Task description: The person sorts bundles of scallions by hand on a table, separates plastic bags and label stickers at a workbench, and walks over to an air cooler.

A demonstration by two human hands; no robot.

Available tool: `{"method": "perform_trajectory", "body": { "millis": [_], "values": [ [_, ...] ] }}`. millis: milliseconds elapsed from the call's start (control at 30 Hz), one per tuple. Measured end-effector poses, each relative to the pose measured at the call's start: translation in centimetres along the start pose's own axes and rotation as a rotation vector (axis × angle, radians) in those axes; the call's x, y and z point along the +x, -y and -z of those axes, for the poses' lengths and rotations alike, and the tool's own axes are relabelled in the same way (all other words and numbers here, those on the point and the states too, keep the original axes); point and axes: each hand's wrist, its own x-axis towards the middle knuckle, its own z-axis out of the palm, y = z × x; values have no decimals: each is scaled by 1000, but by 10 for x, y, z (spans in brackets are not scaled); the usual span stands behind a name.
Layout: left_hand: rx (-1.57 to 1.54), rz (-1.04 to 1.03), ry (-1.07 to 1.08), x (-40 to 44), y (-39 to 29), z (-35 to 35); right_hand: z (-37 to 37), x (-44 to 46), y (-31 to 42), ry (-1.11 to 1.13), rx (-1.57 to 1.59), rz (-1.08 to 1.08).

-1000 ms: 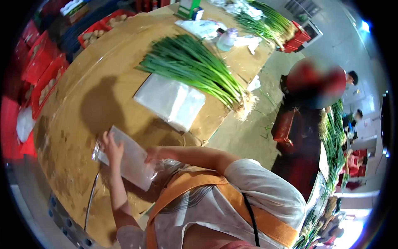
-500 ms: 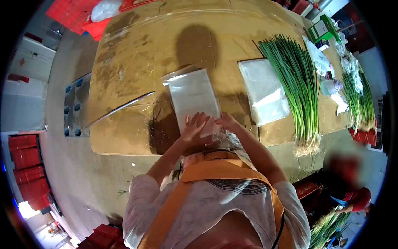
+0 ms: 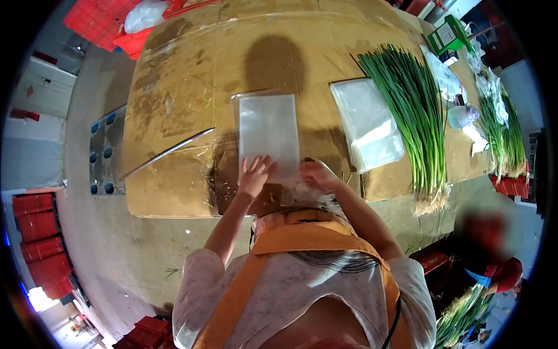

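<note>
A pale rectangular sheet in clear plastic (image 3: 268,128) lies on the cardboard-covered table in front of me. My left hand (image 3: 255,175) rests with spread fingers on its lower left part. At its lower right corner, my right hand (image 3: 317,175) has its fingers bent together at crumpled clear plastic; what they hold is too small to make out. To the right lies a stack of clear plastic bags (image 3: 368,126). Beside the stack is a bunch of green onions (image 3: 411,116), roots toward the near edge.
A thin metal rod (image 3: 168,153) lies on the table's left part. A green box (image 3: 449,36), a jar (image 3: 461,116) and more green onions (image 3: 512,136) are at the right. Red crates (image 3: 99,23) stand behind left. A co-worker (image 3: 504,274) is at the lower right.
The view has turned since the first frame. Since the second, my left hand has moved left across the plastic with its fingers spread, and the sheet lies straighter.
</note>
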Motion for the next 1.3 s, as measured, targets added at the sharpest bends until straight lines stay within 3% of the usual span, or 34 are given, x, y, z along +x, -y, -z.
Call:
{"method": "perform_trajectory", "body": {
  "millis": [33, 133, 167, 300, 400, 433, 533, 633, 733, 767, 833, 900, 1000, 1067, 1133, 1167, 1300],
  "values": [
    [-23, -30, -50, 0, 7, 1, 0, -10, 4, 15, 59, 38],
    [-32, 0, 121, 0, 14, 27, 21, -43, 33, -204, -140, 43],
    [-174, -11, 145, -2, 16, 42, 26, -58, 43, -273, -48, 96],
    [-771, 23, -40, -2, 1, 81, 54, -104, 62, -356, 30, 334],
    [-1733, 156, 194, 15, -29, 93, 48, -113, 63, -274, 39, 607],
    [-1698, 27, 289, 27, -36, 97, 44, -117, 65, -266, 106, 582],
    [-1397, -104, 80, 35, -72, 111, 35, -121, 68, -280, 175, 625],
    [-1541, -212, -65, 52, -95, 107, 35, -128, 69, -200, 328, 737],
    [-1510, -132, 518, 64, -101, 115, 40, -135, 73, -237, 372, 889],
    [-1528, -187, 266, 62, -104, 122, 41, -140, 77, -275, 391, 925],
    [-1865, 40, 159, 67, -97, 115, 55, -140, 80, -389, 287, 1015],
    [-2313, 267, 50, 73, -87, 117, 66, -144, 73, -496, 336, 901],
    [-2662, 337, -40, 75, -71, 104, 85, -134, 40, -444, 281, 620],
    [-2767, 391, -82, 75, -70, 100, 77, -115, 8, -388, 184, 559],
    [-2878, 387, -87, 73, -64, 86, 59, -119, 5, -232, 246, 353],
    [-2922, 485, -56, 72, -60, 79, 54, -118, 3, -225, 229, 374],
    [-2945, 382, -48, 63, -61, 94, 53, -114, -10, -246, 9, 391]
  ]
}}
